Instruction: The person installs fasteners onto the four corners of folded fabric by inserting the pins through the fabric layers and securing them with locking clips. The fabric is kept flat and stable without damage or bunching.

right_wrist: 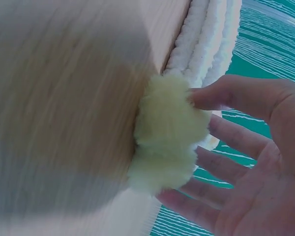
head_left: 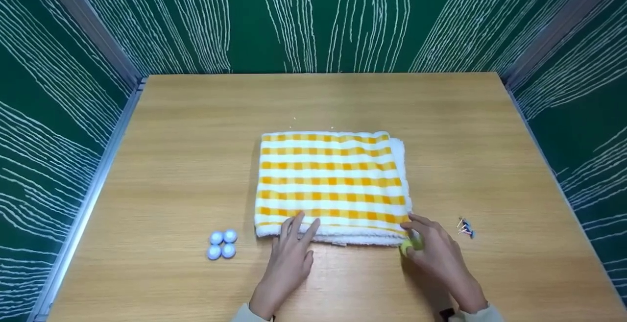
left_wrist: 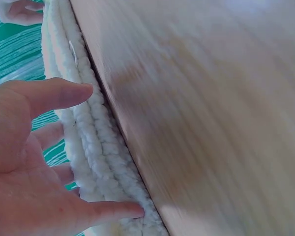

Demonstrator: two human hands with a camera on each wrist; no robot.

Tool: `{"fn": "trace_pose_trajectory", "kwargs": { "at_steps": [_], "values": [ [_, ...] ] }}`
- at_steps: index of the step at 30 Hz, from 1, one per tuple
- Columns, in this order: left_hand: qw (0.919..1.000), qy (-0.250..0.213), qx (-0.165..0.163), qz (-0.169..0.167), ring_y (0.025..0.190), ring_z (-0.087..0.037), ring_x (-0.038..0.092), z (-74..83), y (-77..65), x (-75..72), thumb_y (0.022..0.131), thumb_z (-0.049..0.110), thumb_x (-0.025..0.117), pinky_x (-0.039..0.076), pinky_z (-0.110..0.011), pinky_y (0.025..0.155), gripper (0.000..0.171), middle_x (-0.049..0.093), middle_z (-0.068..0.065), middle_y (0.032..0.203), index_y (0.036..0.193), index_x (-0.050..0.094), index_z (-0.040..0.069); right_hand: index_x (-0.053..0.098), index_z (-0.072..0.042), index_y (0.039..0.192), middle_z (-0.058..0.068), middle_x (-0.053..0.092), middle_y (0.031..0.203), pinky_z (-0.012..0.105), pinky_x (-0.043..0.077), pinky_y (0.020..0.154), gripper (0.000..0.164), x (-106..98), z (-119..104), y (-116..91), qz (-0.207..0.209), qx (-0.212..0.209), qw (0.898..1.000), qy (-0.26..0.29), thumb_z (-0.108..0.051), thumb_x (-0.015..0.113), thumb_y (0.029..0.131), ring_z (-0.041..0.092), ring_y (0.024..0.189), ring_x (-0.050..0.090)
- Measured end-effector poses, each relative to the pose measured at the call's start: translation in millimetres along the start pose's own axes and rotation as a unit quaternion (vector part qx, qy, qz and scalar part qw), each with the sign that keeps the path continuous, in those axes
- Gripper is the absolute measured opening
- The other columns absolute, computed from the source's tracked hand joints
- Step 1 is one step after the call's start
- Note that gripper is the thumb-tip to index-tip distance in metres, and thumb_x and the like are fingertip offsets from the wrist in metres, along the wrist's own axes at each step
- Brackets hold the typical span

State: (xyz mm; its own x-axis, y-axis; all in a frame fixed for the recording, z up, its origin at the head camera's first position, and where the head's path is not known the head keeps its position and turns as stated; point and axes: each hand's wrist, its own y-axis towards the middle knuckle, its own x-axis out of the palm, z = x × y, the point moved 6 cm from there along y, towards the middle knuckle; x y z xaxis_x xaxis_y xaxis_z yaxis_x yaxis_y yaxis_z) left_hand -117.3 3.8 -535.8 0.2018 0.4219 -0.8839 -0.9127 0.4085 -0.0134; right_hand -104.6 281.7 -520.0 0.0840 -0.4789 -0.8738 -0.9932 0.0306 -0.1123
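Observation:
A folded towel (head_left: 333,181), checked in yellow and white with fluffy white edges, lies on the table. My left hand (head_left: 291,256) rests on its near edge left of the middle, fingers spread; the left wrist view shows the thumb and a fingertip against the fluffy layers. At the near right corner is my right hand (head_left: 436,248), index fingertip right at the towel. Two fuzzy yellow-green pom-poms (right_wrist: 169,128) sit by that corner, under the right hand. In the right wrist view the thumb tip meets the upper one, and the loosely extended fingers pass behind them.
Several pale lilac balls (head_left: 222,244) stand in a tight group left of the towel. A small pile of blue-headed pins (head_left: 466,228) lies to the right. Green walls with white lines (head_left: 333,23) border the wooden table (head_left: 196,116) at the back and sides.

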Motion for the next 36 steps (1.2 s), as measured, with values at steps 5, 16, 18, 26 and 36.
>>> {"fn": "trace_pose_trajectory", "kwargs": {
  "at_steps": [5,16,18,26,36],
  "values": [
    [0.9999,0.012,0.006,0.008,0.127,-0.029,0.016,4.1,0.4,-2.0,0.079,0.014,0.059,0.032,-0.064,0.080,0.066,0.016,-0.009,0.142,0.137,0.030,0.026,0.061,-0.017,0.109,0.006,0.045,0.129,0.044,0.046,0.064,0.046,-2.5,-0.3,-2.1,0.009,-0.032,0.999,-0.010,-0.008,0.067,0.063,0.031,0.110,0.043],
    [0.9986,0.047,0.007,0.020,0.121,-0.032,0.028,22.2,-2.1,-17.5,0.081,0.021,0.059,0.033,-0.060,0.081,0.047,0.033,-0.010,0.135,0.126,0.048,0.019,0.058,-0.011,0.106,0.010,0.053,0.112,0.053,0.041,0.079,0.033,-34.8,18.9,-16.7,0.137,-0.051,0.989,0.024,-0.020,0.068,0.075,0.032,0.103,0.048],
    [0.9979,0.052,0.019,0.033,0.117,-0.031,0.033,27.6,-1.3,-20.2,0.080,0.021,0.060,0.037,-0.052,0.077,0.042,0.038,-0.010,0.131,0.122,0.052,0.018,0.058,-0.010,0.104,0.012,0.053,0.110,0.054,0.041,0.075,0.030,-43.2,28.1,-20.7,0.170,-0.034,0.985,0.023,-0.019,0.066,0.076,0.034,0.100,0.049],
    [0.9967,0.038,0.053,0.049,0.106,-0.025,0.041,45.0,4.1,-20.4,0.080,0.019,0.060,0.040,-0.042,0.072,0.032,0.047,-0.009,0.122,0.112,0.061,0.016,0.059,-0.006,0.106,0.021,0.052,0.107,0.056,0.042,0.061,0.032,-54.9,59.8,-30.8,0.200,0.051,0.978,0.000,-0.016,0.066,0.076,0.039,0.087,0.052],
    [0.9921,0.052,0.104,0.046,0.098,-0.022,0.042,68.8,16.6,-9.2,0.081,0.018,0.059,0.038,-0.035,0.068,0.025,0.049,-0.006,0.118,0.105,0.063,0.015,0.053,0.000,0.111,0.023,0.050,0.108,0.055,0.040,0.067,0.038,-52.1,89.6,-31.0,0.162,0.109,0.981,-0.003,-0.013,0.063,0.077,0.042,0.092,0.049]
  ]
}}
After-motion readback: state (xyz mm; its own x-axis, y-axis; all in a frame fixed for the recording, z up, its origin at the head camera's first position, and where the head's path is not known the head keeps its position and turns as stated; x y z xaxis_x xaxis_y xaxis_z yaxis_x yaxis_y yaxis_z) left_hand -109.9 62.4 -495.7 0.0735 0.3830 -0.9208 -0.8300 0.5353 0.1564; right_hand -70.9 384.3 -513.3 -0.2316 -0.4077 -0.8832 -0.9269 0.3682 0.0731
